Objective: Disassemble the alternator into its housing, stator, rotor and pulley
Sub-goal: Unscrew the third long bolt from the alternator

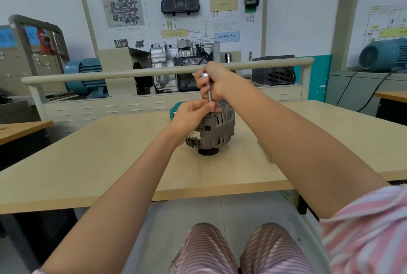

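Observation:
A grey alternator [217, 131] stands on the beige table [92, 163] with its black pulley [208, 151] facing down. A silver socket driver [209, 88] stands upright on the alternator's top edge. My right hand [214, 80] is closed around the driver's upper shaft. My left hand [190, 115] rests against the alternator's top left and pinches the driver's lower end with its fingertips. The driver's tip and the fastener under it are hidden by my fingers.
A teal object [175, 110] lies behind the alternator, mostly hidden by my left hand. A beige rail [132, 73] runs across behind the table, with a gearbox training stand [176, 62] and blue motors [86, 75] beyond. Another desk [19, 128] sits at the left.

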Tool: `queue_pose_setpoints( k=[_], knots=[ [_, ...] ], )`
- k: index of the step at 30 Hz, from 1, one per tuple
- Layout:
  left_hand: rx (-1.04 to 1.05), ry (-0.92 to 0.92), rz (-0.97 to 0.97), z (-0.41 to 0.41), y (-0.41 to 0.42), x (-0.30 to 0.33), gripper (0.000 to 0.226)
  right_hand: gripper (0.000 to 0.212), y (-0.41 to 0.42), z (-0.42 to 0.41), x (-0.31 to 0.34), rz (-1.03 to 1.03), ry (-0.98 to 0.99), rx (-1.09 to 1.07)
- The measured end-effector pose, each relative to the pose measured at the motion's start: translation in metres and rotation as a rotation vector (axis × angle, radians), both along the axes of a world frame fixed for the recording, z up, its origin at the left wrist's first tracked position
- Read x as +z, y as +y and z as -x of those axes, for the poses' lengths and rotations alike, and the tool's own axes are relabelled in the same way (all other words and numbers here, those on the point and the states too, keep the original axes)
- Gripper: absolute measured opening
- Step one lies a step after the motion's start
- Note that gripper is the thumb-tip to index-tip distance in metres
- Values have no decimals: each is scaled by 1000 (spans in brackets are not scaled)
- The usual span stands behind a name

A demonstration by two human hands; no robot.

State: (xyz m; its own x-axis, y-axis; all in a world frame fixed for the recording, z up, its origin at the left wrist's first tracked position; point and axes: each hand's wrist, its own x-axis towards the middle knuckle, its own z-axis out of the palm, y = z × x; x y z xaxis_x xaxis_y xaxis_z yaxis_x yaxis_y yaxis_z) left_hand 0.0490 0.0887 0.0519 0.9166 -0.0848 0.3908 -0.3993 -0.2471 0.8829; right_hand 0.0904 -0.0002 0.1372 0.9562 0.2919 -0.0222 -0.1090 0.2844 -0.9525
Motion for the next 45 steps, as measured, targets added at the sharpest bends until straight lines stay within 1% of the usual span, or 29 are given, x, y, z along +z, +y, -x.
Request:
queue_pose_setpoints(
  k=[3, 7, 8, 10, 12, 14, 16, 19, 21, 25, 28, 30, 32, 34, 35, 36, 37, 39, 41, 43, 45],
  knots=[
    [10, -34, 31, -1, -1, -3, 17, 35, 5, 2, -2, -60, 4, -155],
    [46, -66, 16, -3, -2, -5, 18, 11, 13, 3, -9, -143, -99, -471],
    [59, -64, 15, -4, -2, -6, 18, 11, 15, 3, -10, -173, -117, -529],
    [88, -60, 28, -5, -4, -6, 21, 19, 19, 2, -12, -247, -135, -621],
    [111, -60, 49, -5, -6, -8, 25, 24, 21, 1, -11, -272, -143, -659],
    [109, -72, 62, -3, -7, -11, 20, 19, 20, 3, -9, -234, -114, -591],
    [89, -83, 74, -2, -8, -12, 17, 11, 14, 4, -6, -162, -68, -438],
    [57, -64, 84, 0, -8, -9, 18, 32, 1, 3, -2, -77, -6, -179],
    [52, -38, 79, 0, -8, -7, 19, 40, -4, 0, -1, -42, 11, -37],
    [42, -17, 50, -1, -6, -4, 23, 34, -8, -2, 0, -18, 23, 108],
    [47, -20, 33, -2, -5, -3, 26, 34, -8, -2, -1, -47, 32, 130],
    [67, -45, 38, -2, -5, -5, 24, 36, -6, -1, -2, -93, 34, 58],
    [96, -69, 44, -2, -6, -7, 23, 30, 1, 2, -6, -133, -14, -135],
    [131, -77, 46, -4, -7, -9, 18, 11, 12, 5, -11, -187, -128, -425],
    [146, -75, 53, -5, -8, -9, 19, 6, 17, 7, -14, -227, -175, -552],
    [159, -71, 53, -4, -8, -8, 22, 8, 21, 6, -16, -257, -203, -626],
    [160, -66, 55, -4, -8, -8, 23, 12, 22, 5, -17, -268, -209, -643],
    [145, -60, 56, -4, -9, -9, 17, 16, 20, 6, -13, -248, -154, -575],
    [145, -58, 57, -2, -10, -10, 26, 13, 13, 7, -8, -165, -89, -437],
    [129, -73, 65, -2, -11, -12, 30, 27, 4, 6, -4, -105, -29, -240],
    [111, -77, 65, 0, -12, -13, 28, 33, -3, 2, -2, -79, -5, -19]
  ],
)
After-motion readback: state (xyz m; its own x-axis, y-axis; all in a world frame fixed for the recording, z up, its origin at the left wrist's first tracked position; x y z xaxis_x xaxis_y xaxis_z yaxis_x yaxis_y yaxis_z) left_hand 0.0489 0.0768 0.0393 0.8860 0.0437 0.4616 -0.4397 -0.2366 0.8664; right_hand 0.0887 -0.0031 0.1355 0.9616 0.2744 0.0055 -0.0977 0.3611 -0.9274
